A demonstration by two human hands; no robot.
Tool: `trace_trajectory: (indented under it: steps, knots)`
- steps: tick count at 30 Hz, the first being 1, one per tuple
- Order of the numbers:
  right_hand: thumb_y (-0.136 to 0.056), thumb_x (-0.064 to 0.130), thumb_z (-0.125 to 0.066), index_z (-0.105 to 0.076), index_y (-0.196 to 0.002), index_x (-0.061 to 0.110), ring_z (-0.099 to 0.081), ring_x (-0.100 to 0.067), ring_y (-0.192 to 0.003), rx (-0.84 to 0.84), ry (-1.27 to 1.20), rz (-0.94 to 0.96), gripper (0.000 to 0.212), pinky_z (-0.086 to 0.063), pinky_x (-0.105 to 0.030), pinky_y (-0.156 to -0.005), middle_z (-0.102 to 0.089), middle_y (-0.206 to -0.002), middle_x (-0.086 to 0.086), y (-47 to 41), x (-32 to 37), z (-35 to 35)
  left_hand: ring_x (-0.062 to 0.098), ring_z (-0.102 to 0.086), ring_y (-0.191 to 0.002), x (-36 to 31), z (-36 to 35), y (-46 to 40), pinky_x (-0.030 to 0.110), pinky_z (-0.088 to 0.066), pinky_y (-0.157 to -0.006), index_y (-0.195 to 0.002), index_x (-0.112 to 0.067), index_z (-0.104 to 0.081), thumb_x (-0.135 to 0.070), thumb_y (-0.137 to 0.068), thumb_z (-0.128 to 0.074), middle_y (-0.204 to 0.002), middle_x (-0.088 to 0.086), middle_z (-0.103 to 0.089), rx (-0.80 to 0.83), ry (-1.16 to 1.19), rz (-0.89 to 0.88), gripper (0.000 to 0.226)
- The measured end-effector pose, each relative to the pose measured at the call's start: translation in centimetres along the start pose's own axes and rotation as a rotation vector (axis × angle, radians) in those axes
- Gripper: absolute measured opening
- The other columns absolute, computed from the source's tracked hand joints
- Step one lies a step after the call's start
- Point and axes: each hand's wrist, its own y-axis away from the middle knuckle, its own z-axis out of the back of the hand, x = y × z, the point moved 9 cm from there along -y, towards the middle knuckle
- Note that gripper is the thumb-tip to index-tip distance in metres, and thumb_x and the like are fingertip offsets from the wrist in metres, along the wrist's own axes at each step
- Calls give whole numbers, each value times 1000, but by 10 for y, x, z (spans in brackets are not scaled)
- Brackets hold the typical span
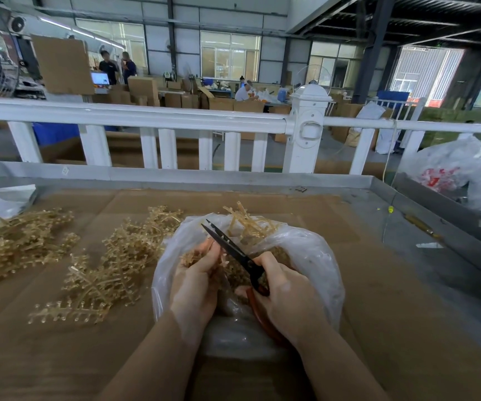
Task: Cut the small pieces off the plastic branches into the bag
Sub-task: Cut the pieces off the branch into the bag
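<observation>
In the bag (306, 256), cut pieces (277, 256) blur together

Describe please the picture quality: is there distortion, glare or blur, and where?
Head view: wide-angle distortion bows the white railing; the far windows are overexposed; soft glare lies on the clear plastic bag; the left hand, right hand and scissors look slightly soft, and shadows are faint.

White railing (158, 118) fronts a windowed hall stacked with cartons (143, 88).
</observation>
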Motion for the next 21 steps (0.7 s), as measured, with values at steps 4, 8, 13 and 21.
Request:
trace_trajectory:
  steps: [4, 8, 13, 21]
  knots:
    - [-84, 55, -61, -58, -111, 16, -63, -9, -81, -12, 13, 7, 47, -37, -11, -67, -68, -92, 5, 0, 1, 1, 29, -72, -86, 0, 3, 2, 34, -59, -58, -104, 1, -65, -4, -79, -64, -96, 19, -73, -48, -17, 12, 26]
    - [-85, 56, -58, -57, -114, 18, -63, -8, -83, -3, 26, 13, 48, -37, -10, -69, -68, -94, 6, 0, 1, -1, 27, -73, -81, -3, 3, 4, 35, -58, -56, -102, -2, -63, -6, -67, -68, -90, 17, -74, -73, 4, -1, 36]
    - [-84, 58, -59, -57, -113, 19, -63, -7, -83, -1, 10, 15, 49, -42, -12, -69, -68, -95, 7, 0, 0, -1, 29, -72, -90, -2, 7, 2, 39, -55, -71, -116, -1, -60, -3, -77, -66, -99, 17, -73, -105, -9, 1, 40]
    - [-82, 57, -60, -59, -114, 21, -60, -6, -92, -32, -33, 9, 49, -45, -13, -79, -66, -100, 8, 2, 0, 5, 31, -70, -94, -2, 4, 3, 38, -56, -72, -117, 6, -61, 4, -84, -60, -104, 21, -71, -93, -67, 16, 33]
